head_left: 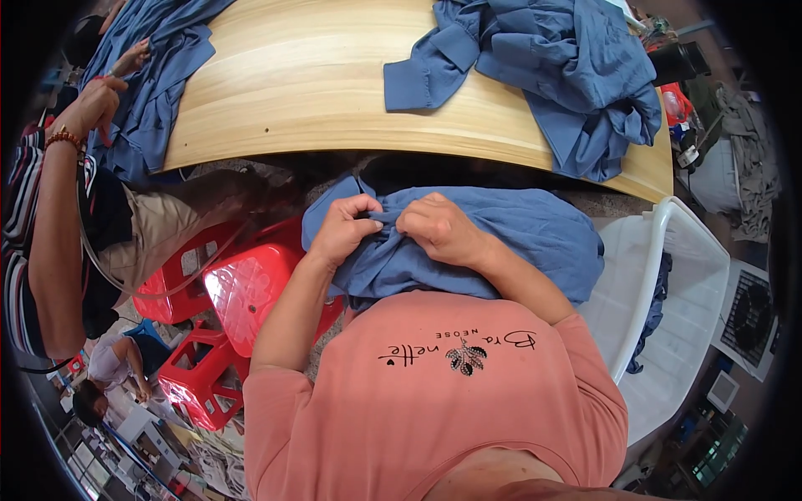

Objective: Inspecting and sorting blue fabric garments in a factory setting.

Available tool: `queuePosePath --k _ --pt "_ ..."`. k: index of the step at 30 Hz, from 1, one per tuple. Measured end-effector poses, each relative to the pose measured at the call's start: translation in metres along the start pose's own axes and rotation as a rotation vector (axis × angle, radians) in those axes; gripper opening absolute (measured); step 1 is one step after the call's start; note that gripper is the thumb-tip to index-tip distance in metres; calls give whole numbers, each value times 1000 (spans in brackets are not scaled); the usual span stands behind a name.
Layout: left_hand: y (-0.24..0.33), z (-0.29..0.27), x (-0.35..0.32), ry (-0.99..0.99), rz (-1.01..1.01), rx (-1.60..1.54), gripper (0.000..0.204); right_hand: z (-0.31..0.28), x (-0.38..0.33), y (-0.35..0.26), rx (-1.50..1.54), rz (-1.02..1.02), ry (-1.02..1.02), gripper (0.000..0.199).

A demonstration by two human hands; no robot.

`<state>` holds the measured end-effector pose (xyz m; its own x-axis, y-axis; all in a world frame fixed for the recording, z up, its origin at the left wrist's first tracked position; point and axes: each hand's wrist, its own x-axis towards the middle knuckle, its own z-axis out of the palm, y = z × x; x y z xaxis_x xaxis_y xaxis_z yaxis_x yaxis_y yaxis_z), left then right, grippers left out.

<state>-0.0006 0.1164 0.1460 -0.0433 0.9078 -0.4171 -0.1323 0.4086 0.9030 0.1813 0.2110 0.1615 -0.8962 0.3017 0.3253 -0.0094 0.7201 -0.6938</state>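
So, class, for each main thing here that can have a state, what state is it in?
Left hand: closed, pinching cloth
Right hand: closed, fingers curled on cloth
Held blue garment: bunched, creased
Blue garment at the table's right: crumpled, one cuff lying flat
Table: partly covered
White bin: open, dark blue cloth inside

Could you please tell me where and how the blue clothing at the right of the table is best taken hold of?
Probably by the flat, cuff-like end of the blue clothing, pinched from the left: it sticks out that way on the table, while the rest lies bunched up.
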Motion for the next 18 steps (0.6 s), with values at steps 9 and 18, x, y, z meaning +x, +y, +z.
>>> queuePosePath --k 9,18 --pt "-15 2 4 11 73 195 8 16 2 -14 -56 -270 224 8" --pt "-5 14 -9 -74 -6 -90 6 11 -6 -23 -284 -262 212 4"
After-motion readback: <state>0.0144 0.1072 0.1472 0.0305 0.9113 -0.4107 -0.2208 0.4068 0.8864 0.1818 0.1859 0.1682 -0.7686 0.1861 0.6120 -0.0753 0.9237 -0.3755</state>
